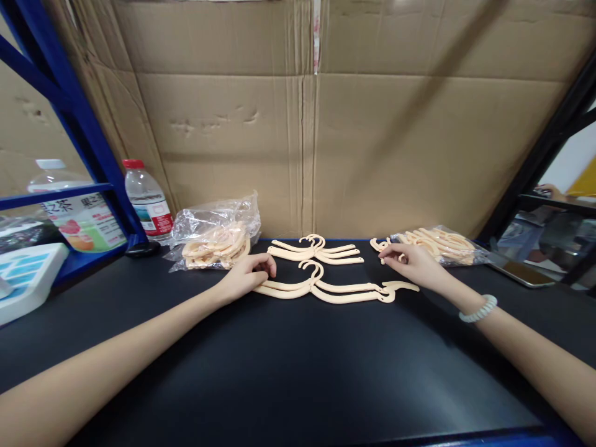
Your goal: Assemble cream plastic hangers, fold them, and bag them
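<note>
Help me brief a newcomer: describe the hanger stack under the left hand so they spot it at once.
On the black tabletop before the cardboard wall, two loose cream hanger stacks lie centrally. It is the nearer hanger stack, longer than the rear stack, with the left hand on its end.

hangers [326, 287]: smooth cream plastic | table [298, 366]: matt black | bag [218, 226]: glossy, probably thin film | backing [372, 136]: creased cardboard
</note>
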A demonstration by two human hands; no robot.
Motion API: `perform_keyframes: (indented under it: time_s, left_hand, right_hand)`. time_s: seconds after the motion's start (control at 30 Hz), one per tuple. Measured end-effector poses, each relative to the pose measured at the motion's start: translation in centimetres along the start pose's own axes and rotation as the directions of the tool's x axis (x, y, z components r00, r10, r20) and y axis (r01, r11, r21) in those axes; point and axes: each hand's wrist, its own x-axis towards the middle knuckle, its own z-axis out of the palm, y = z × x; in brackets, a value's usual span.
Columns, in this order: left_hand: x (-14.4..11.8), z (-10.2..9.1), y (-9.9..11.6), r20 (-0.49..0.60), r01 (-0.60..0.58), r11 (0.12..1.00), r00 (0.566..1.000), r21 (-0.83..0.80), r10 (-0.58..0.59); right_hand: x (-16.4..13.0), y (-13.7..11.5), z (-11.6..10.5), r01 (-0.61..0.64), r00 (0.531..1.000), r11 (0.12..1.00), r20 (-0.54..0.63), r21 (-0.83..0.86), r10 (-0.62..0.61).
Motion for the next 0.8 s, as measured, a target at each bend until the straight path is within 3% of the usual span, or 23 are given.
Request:
perform_keyframes:
  time_s: [0.13, 0.27, 0.47, 0.8]
  left_hand:
    - [-0.1, 0.3, -0.1, -0.189, 0.004, 0.998, 0.982, 0.059, 0.007]
    - [-0.1, 0.4, -0.2, -0.254, -0.005, 0.997, 0.967, 0.078, 0.025]
    - [-0.2, 0.4, 0.0, -0.269, -0.044, 0.993, 0.960, 0.111, 0.072]
    - [-0.3, 0.4, 0.3, -0.266, -0.072, 0.987, 0.958, 0.141, 0.108]
  right_hand:
    - [0.4, -0.5, 0.7, 0.018, 1.000, 1.000, -0.012, 0.015, -0.018]
    - [1.1, -1.2, 1.5, 0.057, 0.998, 0.998, 0.023, -0.039, -0.056]
    - [1.9, -1.3, 2.6, 0.162, 0.981, 0.982, 0.124, -0.096, -0.149]
    - [2.3, -2.4, 3.4, 0.156, 0.980, 0.985, 0.134, -0.072, -0.145]
